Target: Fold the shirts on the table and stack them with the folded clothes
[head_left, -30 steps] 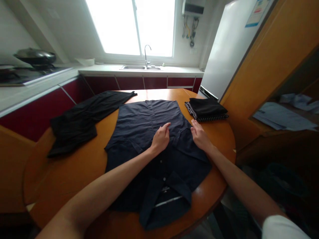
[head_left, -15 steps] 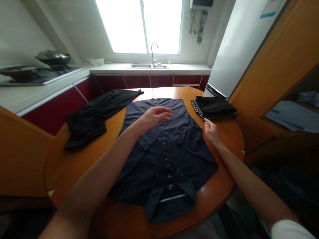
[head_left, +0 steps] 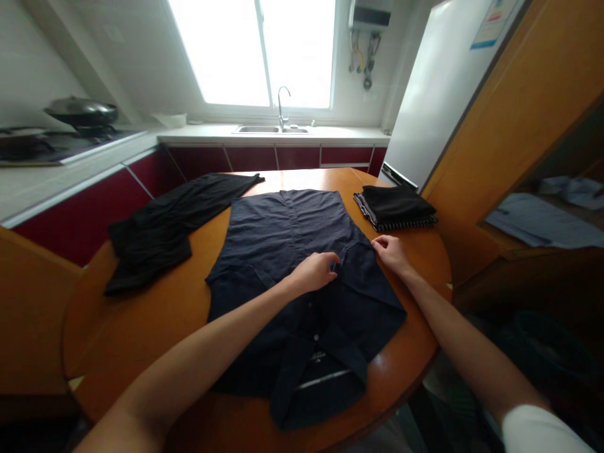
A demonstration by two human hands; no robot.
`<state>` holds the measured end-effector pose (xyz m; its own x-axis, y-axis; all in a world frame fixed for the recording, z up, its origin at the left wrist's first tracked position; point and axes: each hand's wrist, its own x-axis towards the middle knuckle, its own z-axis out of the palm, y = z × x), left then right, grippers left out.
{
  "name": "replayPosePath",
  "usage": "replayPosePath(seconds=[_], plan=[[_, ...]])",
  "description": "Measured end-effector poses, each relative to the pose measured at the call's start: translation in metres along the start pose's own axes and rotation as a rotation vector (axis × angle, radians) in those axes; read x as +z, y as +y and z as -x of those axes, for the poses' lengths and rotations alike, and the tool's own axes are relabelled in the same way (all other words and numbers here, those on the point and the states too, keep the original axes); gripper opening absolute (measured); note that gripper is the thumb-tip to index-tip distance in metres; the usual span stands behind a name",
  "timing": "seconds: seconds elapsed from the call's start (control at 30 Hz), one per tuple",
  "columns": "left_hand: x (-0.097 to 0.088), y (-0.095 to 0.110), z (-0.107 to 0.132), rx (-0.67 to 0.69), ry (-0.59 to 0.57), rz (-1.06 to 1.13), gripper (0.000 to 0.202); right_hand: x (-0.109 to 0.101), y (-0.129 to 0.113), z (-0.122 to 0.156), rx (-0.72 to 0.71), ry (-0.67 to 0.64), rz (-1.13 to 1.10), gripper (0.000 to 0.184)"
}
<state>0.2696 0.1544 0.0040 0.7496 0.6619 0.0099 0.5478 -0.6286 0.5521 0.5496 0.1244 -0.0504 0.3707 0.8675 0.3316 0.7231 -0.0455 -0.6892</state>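
A dark navy button shirt (head_left: pixel 283 233) lies flat on the round wooden table (head_left: pixel 189 308), collar toward me. My left hand (head_left: pixel 315 272) rests on the shirt near its middle, fingers curled and pinching the cloth at the edge of the folded-in sleeve. My right hand (head_left: pixel 391 253) is at the shirt's right edge, fingers closed on the outer edge of that same sleeve.
A black garment (head_left: pixel 165 220) lies spread at the table's left. A folded stack of dark clothes (head_left: pixel 395 206) sits at the right rear. Behind are a counter with a sink (head_left: pixel 271 129), a wok on a stove (head_left: pixel 80 112), and a white fridge (head_left: pixel 434 94) at the right.
My left hand, lifted above the shirt half a second ago, has come down onto its middle and closed on the cloth. My right hand has shifted slightly to the sleeve edge.
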Motion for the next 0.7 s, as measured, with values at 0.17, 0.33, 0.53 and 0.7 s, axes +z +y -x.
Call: replayPosePath(seconds=[0.17, 0.33, 0.53, 0.7], plan=[[0.0024, -0.0048, -0.0045, 0.059, -0.028, 0.094, 0.024, 0.0011, 0.0028, -0.001, -0.013, -0.024, 0.036, 0.024], [0.0058, -0.0038, -0.0047, 0.117, -0.035, 0.082, 0.016, 0.0002, 0.0013, -0.0012, -0.009, -0.028, 0.045, 0.025], [0.0107, -0.0009, -0.004, 0.112, 0.081, 0.131, 0.014, -0.0007, -0.003, -0.0002, 0.002, -0.029, 0.041, 0.024], [0.0076, -0.0044, -0.0069, 0.065, 0.087, 0.176, 0.017, -0.0014, -0.0037, 0.0004, 0.0, -0.039, 0.043, 0.023]])
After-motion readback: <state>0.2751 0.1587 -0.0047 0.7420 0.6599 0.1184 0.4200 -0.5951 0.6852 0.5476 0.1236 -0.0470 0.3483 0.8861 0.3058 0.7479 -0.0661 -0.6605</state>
